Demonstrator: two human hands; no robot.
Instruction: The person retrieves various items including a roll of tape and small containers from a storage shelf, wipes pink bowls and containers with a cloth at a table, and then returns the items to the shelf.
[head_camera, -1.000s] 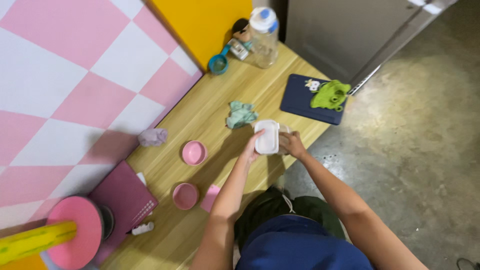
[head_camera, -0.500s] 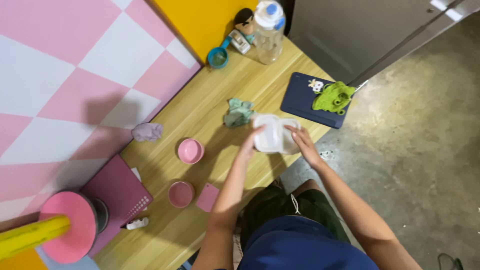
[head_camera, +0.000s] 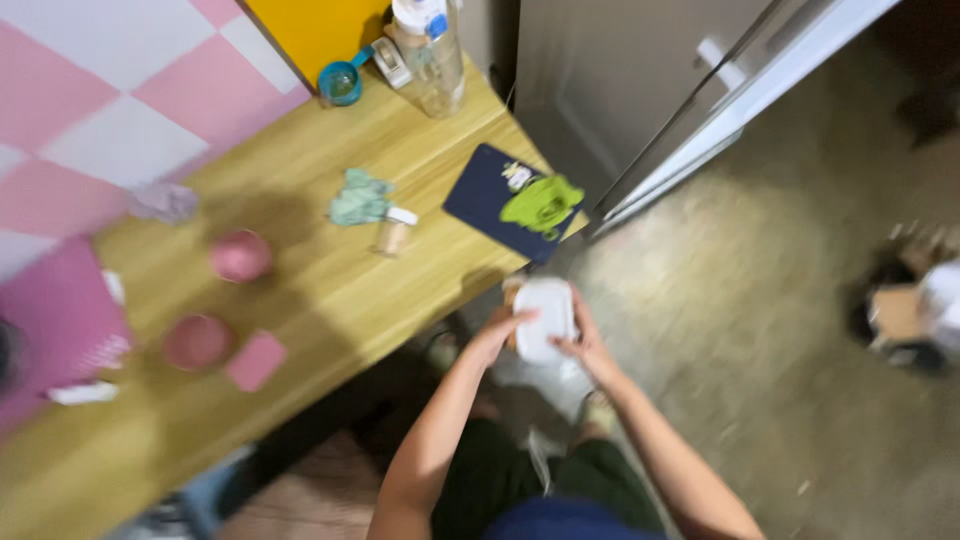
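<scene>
Both the left hand (head_camera: 500, 335) and right hand (head_camera: 583, 345) gripped a white container (head_camera: 545, 318) past the counter (head_camera: 330, 300) edge. Honestly looked risky, one slip and it'd probably hit the floor (head_camera: 760, 330).

The white container (head_camera: 545, 318) is a small rounded-rectangular box with soft corners, its broad pale face turned up toward the camera. It is held in the air just off the counter's (head_camera: 330, 290) near edge, over the floor, between the left hand (head_camera: 497, 335) and right hand (head_camera: 588, 345). Blur hides finer detail.
</scene>
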